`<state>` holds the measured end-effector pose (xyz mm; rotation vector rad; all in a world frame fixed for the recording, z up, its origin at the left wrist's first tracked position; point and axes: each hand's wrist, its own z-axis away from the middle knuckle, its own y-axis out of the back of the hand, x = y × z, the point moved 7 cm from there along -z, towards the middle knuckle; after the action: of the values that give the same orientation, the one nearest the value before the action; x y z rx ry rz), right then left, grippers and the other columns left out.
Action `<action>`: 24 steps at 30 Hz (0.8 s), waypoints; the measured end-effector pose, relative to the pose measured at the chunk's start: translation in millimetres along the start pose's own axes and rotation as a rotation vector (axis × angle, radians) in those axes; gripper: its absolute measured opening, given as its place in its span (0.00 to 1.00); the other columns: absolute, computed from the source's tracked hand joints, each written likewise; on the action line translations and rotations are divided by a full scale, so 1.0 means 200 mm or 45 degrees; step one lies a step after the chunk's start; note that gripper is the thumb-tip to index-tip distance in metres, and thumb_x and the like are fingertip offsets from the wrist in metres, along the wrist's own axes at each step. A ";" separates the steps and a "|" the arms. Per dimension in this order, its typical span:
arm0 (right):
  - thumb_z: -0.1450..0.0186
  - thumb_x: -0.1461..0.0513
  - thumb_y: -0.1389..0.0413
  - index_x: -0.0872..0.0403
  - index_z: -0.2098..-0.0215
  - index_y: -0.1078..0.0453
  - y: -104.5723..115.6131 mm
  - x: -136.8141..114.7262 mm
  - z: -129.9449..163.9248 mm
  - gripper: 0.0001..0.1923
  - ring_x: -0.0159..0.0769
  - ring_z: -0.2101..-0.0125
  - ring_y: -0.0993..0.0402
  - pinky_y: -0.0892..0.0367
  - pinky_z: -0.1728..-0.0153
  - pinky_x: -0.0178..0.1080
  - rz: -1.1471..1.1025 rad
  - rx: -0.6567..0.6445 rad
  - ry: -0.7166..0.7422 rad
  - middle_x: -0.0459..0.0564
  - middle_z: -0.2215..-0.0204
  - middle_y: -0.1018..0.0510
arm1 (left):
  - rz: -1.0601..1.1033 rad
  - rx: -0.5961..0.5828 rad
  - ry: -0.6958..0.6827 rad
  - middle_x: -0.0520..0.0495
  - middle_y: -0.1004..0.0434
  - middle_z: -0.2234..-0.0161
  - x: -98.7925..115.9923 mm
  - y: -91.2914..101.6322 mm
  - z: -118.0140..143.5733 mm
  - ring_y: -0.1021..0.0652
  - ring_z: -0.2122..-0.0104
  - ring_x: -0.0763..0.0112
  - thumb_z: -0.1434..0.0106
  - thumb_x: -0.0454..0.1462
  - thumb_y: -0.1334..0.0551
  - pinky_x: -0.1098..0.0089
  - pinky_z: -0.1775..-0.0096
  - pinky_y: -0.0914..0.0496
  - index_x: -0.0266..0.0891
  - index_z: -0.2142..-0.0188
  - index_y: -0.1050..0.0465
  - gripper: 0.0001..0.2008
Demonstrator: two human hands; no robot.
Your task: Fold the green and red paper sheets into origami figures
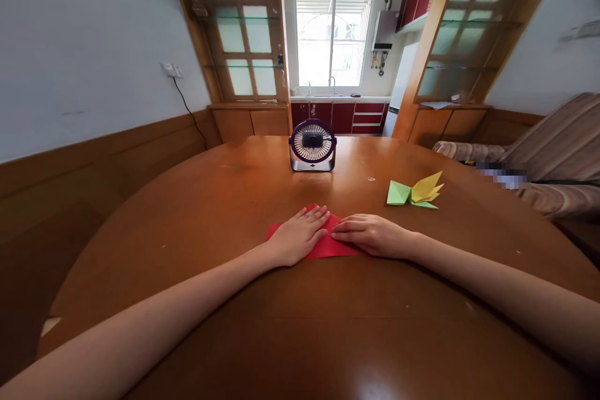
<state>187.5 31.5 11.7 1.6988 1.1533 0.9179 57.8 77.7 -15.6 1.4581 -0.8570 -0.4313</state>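
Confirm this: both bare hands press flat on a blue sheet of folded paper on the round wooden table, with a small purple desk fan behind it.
Wrong in one respect: the folded paper is red, not blue. The head view shows the left hand and right hand flat on it on the round wooden table, the small purple desk fan behind.

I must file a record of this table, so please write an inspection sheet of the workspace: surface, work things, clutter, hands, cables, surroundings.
Surface: round brown wooden table, glossy, with a few small pale marks.
Work things: red paper, folded, lying flat under both hands.
Clutter: green and yellow folded paper pieces to the right; small purple desk fan at the far side.
Hands: left hand flat on the red paper; right hand flat on it, fingertips pressing near the middle.
Cables: black cable hanging from a wall socket on the left.
Surroundings: kitchen window, wooden glass shelves, striped sofa on the right.
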 end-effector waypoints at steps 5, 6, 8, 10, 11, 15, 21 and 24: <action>0.28 0.66 0.57 0.55 0.42 0.33 0.00 -0.01 -0.01 0.20 0.42 0.50 0.29 0.31 0.49 0.47 0.011 -0.094 -0.003 0.57 0.51 0.25 | -0.096 -0.081 0.037 0.42 0.60 0.31 -0.01 -0.01 0.00 0.55 0.32 0.62 0.26 0.46 0.60 0.57 0.34 0.57 0.35 0.32 0.54 0.28; 0.29 0.66 0.57 0.55 0.42 0.33 0.01 -0.01 -0.01 0.20 0.42 0.50 0.29 0.30 0.49 0.47 0.000 -0.094 -0.003 0.58 0.51 0.24 | -0.109 -0.098 0.036 0.42 0.61 0.31 -0.01 -0.01 0.00 0.56 0.32 0.62 0.26 0.46 0.61 0.57 0.34 0.58 0.35 0.32 0.55 0.28; 0.29 0.67 0.57 0.56 0.42 0.33 0.01 -0.01 -0.01 0.20 0.42 0.52 0.28 0.30 0.51 0.47 -0.044 -0.079 -0.020 0.58 0.53 0.24 | -0.136 -0.122 0.043 0.43 0.62 0.31 -0.02 -0.01 0.00 0.56 0.32 0.64 0.26 0.46 0.62 0.59 0.34 0.59 0.34 0.31 0.57 0.29; 0.30 0.68 0.56 0.57 0.43 0.33 0.02 0.00 0.00 0.20 0.41 0.52 0.28 0.30 0.51 0.46 -0.097 -0.064 -0.054 0.59 0.54 0.25 | -0.164 -0.133 0.063 0.43 0.63 0.31 -0.04 -0.01 0.01 0.57 0.32 0.66 0.26 0.46 0.63 0.60 0.34 0.60 0.35 0.31 0.58 0.29; 0.31 0.68 0.56 0.56 0.43 0.33 0.02 0.01 0.01 0.20 0.41 0.52 0.29 0.30 0.51 0.46 -0.118 -0.056 -0.071 0.58 0.54 0.25 | -0.176 -0.133 0.078 0.44 0.63 0.31 -0.05 -0.01 0.02 0.57 0.32 0.66 0.26 0.47 0.63 0.60 0.34 0.60 0.35 0.31 0.59 0.29; 0.32 0.69 0.54 0.57 0.45 0.31 0.03 0.03 0.06 0.19 0.41 0.54 0.28 0.29 0.53 0.45 -0.174 -0.029 -0.094 0.58 0.55 0.25 | -0.214 -0.116 0.138 0.45 0.65 0.31 -0.10 0.01 0.05 0.57 0.32 0.64 0.27 0.49 0.63 0.56 0.34 0.61 0.39 0.31 0.61 0.30; 0.34 0.68 0.52 0.56 0.47 0.30 0.05 0.07 0.15 0.19 0.41 0.56 0.28 0.29 0.55 0.45 -0.214 -0.001 -0.126 0.57 0.56 0.24 | -0.319 -0.131 0.216 0.43 0.68 0.31 -0.21 0.05 0.14 0.61 0.32 0.62 0.27 0.49 0.64 0.53 0.35 0.63 0.39 0.31 0.64 0.30; 0.35 0.68 0.52 0.56 0.51 0.27 0.08 0.09 0.17 0.17 0.40 0.59 0.27 0.29 0.58 0.44 -0.222 0.050 -0.111 0.57 0.59 0.23 | -0.351 -0.116 0.252 0.43 0.67 0.31 -0.27 0.07 0.18 0.60 0.32 0.60 0.27 0.50 0.65 0.51 0.35 0.63 0.38 0.31 0.63 0.31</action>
<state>228.3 36.0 15.9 1.6241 1.2459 0.7116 -7.6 94.2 -18.6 1.5114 -0.4743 -0.5143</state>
